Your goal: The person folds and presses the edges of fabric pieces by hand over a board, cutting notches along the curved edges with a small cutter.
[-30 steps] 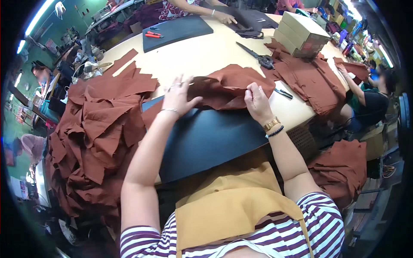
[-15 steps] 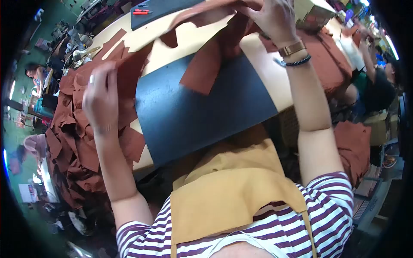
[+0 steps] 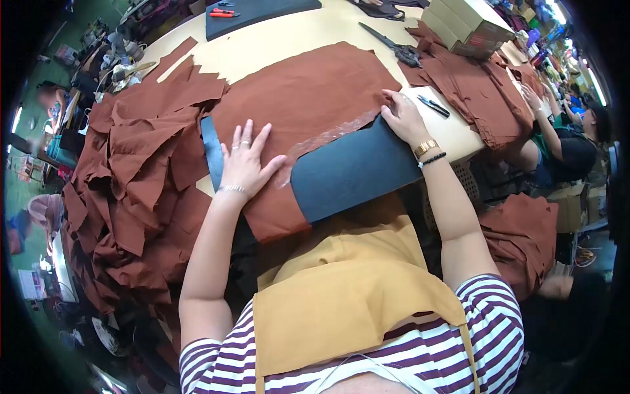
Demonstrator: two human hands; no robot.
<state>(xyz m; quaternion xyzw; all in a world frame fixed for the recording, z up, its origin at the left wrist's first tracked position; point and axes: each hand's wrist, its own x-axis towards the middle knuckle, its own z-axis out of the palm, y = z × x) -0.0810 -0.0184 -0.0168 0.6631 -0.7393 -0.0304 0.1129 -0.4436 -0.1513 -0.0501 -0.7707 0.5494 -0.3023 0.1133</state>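
Note:
A wide reddish-brown fabric piece (image 3: 315,85) lies over a dark blue-black mat (image 3: 354,167), with a strip of it running down the mat's left side. Whitish, glossy streaks mark its inner lower edge. My left hand (image 3: 248,161) is open and flat on this strip, fingers spread. At the piece's right edge, my right hand (image 3: 403,118) has its thumb and curled fingers closed on the fabric border. Beside that hand a pen-like tool (image 3: 433,106) rests on the pale table (image 3: 449,134).
Crumpled brown fabric (image 3: 141,164) heaps up at left. Stacked brown pieces (image 3: 476,92) and a cardboard box (image 3: 466,29) stand at right. Large dark scissors (image 3: 394,46) lie beyond the fabric. Red-handled snips (image 3: 223,12) sit on a dark board (image 3: 262,14). A co-worker (image 3: 567,138) sits at right.
The fabric piece, held up and bunched before, now lies spread on the mat. My left hand has moved right onto it; my right hand has come down and nearer to me.

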